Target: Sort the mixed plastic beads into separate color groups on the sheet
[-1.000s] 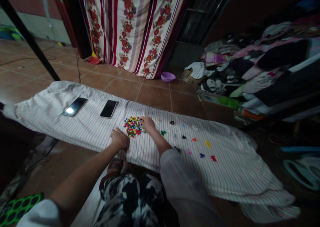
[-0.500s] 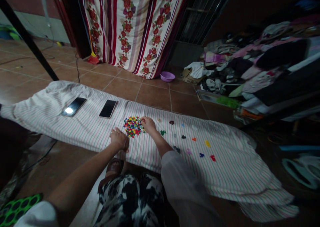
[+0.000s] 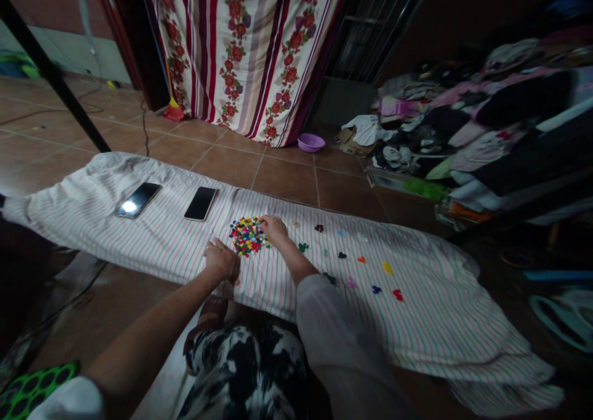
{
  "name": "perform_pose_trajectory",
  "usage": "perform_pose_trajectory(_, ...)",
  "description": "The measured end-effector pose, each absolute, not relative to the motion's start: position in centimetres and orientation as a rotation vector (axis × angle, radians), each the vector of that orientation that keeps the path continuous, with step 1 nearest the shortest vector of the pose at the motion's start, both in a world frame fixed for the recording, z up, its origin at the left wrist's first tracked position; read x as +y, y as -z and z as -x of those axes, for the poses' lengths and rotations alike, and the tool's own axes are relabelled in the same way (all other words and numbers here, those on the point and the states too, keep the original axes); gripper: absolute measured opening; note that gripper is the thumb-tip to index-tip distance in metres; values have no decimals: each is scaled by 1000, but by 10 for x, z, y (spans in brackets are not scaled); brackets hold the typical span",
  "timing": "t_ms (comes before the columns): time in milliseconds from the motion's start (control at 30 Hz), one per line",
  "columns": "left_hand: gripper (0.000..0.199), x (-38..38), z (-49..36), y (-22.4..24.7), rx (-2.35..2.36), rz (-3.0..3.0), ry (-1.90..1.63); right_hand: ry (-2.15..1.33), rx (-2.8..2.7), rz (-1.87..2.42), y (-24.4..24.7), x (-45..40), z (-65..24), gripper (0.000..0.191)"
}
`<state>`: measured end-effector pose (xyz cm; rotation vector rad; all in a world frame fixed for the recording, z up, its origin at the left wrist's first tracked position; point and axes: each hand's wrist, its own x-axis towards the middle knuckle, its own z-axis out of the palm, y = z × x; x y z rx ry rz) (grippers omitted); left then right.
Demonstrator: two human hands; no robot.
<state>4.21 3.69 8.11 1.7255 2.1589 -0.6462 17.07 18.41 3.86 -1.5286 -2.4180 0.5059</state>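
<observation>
On the striped tabletop [image 3: 430, 312]: one heap of tiny multicolored pieces [image 3: 248, 238], 13 little same-color groups [image 3: 387, 267]

So, surroundings first. Two phones [image 3: 201, 204] lie flat left of the heap, a floral curtain [image 3: 250, 49] hangs beyond with one purple basin [image 3: 311, 142] near its foot, and a messy clothes pile [image 3: 467, 108] fills the far right. Kinda in the way: the right forearm [image 3: 300, 262], which runs between heap and groups.

The heap sits between both hands. Right hand [image 3: 274, 230] is at its right edge, fingers bent close together; can't tell if they've got a piece. Left hand [image 3: 221, 260] rests just beside its lower left, fingers loosely bent, can't see underneath.

Groups I count as 4, 5 and 4 in slanting rows. Heap's too jumbled to count.
</observation>
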Motion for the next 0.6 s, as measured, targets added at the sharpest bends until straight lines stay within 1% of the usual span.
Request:
perform_pose_trajectory(167, 114, 37, -42, -81, 2156, -1728, 663, -526, -2434, 1650, -50, 187, -164, 26)
perform_pose_trajectory(300, 113, 36, -43, -85, 2163, -1730, 672, -533, -2429, 1666, -54, 187, -160, 22)
perform_pose_trajectory(433, 112, 34, -45, -89, 2173, -1750, 685, -517, -2385, 1666, -52, 181, -159, 23)
perform_pose_trajectory(500, 110, 33, -46, -93, 2174, -1749, 697, -511, -2338, 1666, -50, 177, -160, 23)
perform_pose_trajectory(600, 101, 32, -48, -97, 2154, -1758, 707, -521, -2285, 1654, -48, 169, -162, 24)
